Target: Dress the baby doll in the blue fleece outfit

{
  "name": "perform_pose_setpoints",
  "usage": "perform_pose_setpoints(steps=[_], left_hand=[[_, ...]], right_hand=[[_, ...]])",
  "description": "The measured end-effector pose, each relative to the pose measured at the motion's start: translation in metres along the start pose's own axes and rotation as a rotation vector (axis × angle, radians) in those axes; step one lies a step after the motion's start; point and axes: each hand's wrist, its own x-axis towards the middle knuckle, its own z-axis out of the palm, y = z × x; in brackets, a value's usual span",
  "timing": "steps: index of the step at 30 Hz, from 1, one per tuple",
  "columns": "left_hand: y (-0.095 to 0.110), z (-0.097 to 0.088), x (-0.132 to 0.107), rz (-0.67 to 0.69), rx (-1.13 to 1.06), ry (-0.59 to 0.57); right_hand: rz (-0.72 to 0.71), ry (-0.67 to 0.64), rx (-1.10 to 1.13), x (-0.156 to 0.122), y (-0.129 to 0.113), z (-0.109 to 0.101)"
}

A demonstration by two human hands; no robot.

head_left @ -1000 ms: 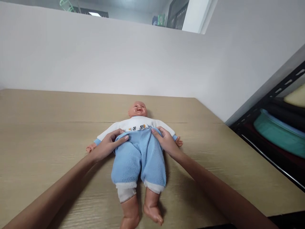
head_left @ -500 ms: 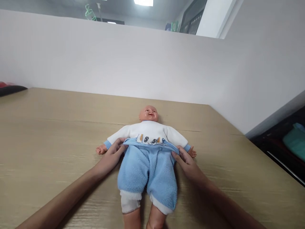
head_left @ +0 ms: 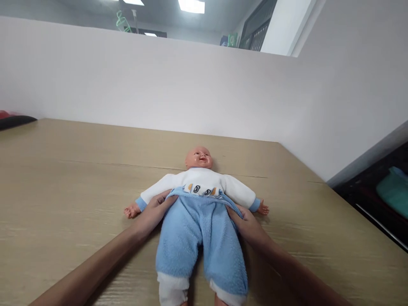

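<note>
A baby doll (head_left: 199, 157) lies on its back on a wooden table (head_left: 63, 170), head away from me. It wears a white top (head_left: 199, 180) with blue cuffs and fluffy light blue trousers (head_left: 200, 238) with white leg cuffs. My left hand (head_left: 153, 213) grips the trousers' waistband at the doll's right hip, fingers curled round the cloth. My right hand (head_left: 245, 221) grips the waistband at the other hip in the same way. The doll's feet are cut off by the bottom edge.
A white partition wall (head_left: 159, 80) stands behind the table and along its right side. A dark shelf (head_left: 376, 199) with a teal item (head_left: 395, 189) is at the right. A dark object (head_left: 14, 120) lies at the table's far left edge.
My hands have slid from the top of the waistband down to the doll's hips. The trousers sit higher on the legs, now covering them further down. The camera has tilted up and shifted.
</note>
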Motion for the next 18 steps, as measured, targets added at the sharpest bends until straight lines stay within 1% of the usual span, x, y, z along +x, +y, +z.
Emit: perform_pose_setpoints(steps=[3,5,8,11,13,15,18], left_hand=[[-0.003,-0.001,0.001,0.053,0.083,0.061],[-0.007,-0.002,0.001,0.044,0.067,0.078],[-0.013,-0.005,0.001,0.016,-0.019,0.033],[-0.015,-0.006,0.000,0.024,-0.024,-0.016],[-0.014,-0.005,-0.001,0.036,0.008,-0.042],[-0.010,-0.004,-0.001,0.038,0.033,-0.080],[-0.003,-0.004,-0.004,0.018,0.054,-0.135]], right_hand=[[-0.023,0.044,-0.017,0.001,0.000,0.002],[-0.016,0.088,0.000,0.003,0.001,0.002],[0.007,0.123,-0.014,0.006,0.003,-0.001],[-0.010,0.158,-0.061,0.009,0.001,-0.003],[-0.040,0.147,-0.081,0.010,-0.001,-0.005],[-0.059,0.094,-0.097,0.012,-0.003,-0.006],[-0.038,0.032,-0.104,0.013,-0.006,-0.008]])
